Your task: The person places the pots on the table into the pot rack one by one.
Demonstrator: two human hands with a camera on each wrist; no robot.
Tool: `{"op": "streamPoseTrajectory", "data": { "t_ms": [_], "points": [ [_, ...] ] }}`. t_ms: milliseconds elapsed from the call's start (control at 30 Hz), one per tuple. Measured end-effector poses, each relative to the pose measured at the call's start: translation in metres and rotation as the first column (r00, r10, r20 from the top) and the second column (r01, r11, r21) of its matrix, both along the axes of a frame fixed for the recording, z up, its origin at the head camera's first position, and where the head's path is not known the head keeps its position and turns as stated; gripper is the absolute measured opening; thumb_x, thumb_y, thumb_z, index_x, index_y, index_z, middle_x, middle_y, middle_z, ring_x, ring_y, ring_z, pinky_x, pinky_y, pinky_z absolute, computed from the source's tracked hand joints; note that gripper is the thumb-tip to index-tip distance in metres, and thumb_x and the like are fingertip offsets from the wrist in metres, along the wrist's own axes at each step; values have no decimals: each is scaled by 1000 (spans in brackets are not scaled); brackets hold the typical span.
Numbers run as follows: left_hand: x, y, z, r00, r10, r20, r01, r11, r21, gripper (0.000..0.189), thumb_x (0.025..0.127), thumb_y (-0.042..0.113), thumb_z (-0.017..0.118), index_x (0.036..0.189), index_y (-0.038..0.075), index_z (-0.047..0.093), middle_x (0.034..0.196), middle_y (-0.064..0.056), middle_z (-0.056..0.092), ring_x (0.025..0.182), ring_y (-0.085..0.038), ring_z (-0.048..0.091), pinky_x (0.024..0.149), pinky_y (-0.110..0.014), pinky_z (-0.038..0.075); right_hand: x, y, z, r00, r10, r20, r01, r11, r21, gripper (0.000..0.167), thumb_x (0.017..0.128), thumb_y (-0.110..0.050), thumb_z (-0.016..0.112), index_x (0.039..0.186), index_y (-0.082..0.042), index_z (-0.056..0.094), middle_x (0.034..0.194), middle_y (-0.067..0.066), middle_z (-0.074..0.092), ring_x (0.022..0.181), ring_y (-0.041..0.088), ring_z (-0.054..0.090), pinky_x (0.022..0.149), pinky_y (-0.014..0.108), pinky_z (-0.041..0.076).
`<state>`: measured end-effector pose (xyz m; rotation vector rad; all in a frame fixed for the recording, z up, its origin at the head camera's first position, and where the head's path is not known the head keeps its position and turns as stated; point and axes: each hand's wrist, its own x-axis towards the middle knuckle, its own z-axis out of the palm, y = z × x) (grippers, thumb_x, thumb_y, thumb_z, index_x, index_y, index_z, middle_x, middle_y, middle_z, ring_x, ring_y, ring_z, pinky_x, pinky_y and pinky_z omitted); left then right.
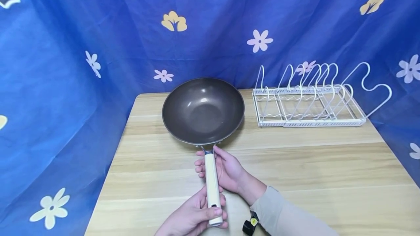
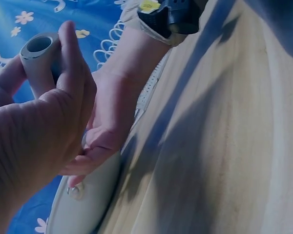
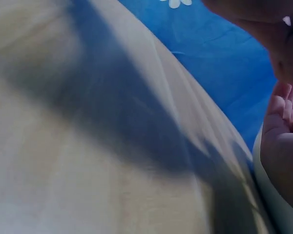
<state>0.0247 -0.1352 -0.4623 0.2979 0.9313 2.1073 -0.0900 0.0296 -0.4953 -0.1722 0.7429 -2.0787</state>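
Wooden tabletop [image 1: 311, 166], wok [image 1: 204, 114] beyond left hand [image 1: 196, 212] gripping handle [image 1: 212, 179], right hand [image 1: 231, 172] cupped beneath.

Dark-lined wok [image 1: 203, 110], mouth up, toward back of table [image 1: 328, 163]; cream handle [image 1: 211, 176] at front.

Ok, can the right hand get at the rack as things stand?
Probably yes: nothing seems to stand between the right hand and the rack, though the hand would likely have to leave the handle first.

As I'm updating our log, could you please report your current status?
Left grip holding handle near its end; right grip around its upper part. Pan open side up. Rack apart, right of pan, seemingly not in the way.
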Motion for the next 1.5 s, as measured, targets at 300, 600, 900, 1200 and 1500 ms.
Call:
{"op": "streamPoseTrajectory", "data": {
  "t_ms": [300, 600, 900, 1200, 1500],
  "points": [
    [-1, 7, -3, 997, -3, -78, 7, 999, 52, 39, 111, -5, 49, 142, 14, 37, 130, 10, 61, 114, -7, 73, 102, -32, 63, -2, 4, 6, 999, -12, -34, 13, 999, 34, 76, 117, -50, 34, 165, 7, 25, 107, 0, 79, 84, 9, 76, 84, 24, 64],
    [-1, 13, 2, 994, -33, -109, 42, 996, 84, 37, 112, -5, 47, 143, 14, 36, 133, 10, 59, 115, -7, 73, 104, -32, 62, -1, 14, 16, 995, -9, -103, 12, 999, 34, 66, 117, -40, 38, 162, 8, 31, 111, 3, 79, 87, 11, 77, 88, 27, 65],
    [2, 15, 11, 993, -67, -96, 68, 998, 10, 40, 110, -2, 54, 142, 11, 34, 127, 6, 63, 109, -11, 75, 102, -33, 63, 0, 27, 22, 970, -25, -243, 12, 998, -56, 54, 113, -19, 42, 158, 10, 35, 118, 9, 78, 95, 16, 80, 92, 34, 67],
    [5, 16, 20, 987, -87, -137, 82, 996, -40, 42, 108, -5, 54, 142, 10, 34, 124, 6, 64, 114, -11, 76, 101, -30, 63, 1, 36, 33, 938, -26, -346, -11, 994, -107, 51, 111, -12, 40, 155, 12, 34, 120, 8, 77, 100, 18, 80, 94, 36, 67],
    [2, 22, 29, 980, -122, -158, 112, 991, -67, 45, 107, -3, 58, 142, 10, 32, 124, 9, 64, 115, -10, 76, 99, -25, 61, 5, 44, 49, 931, -93, -352, 24, 981, -195, 39, 115, -13, 35, 149, 4, 45, 119, 9, 78, 100, 19, 81, 94, 35, 67]
  ]
}}
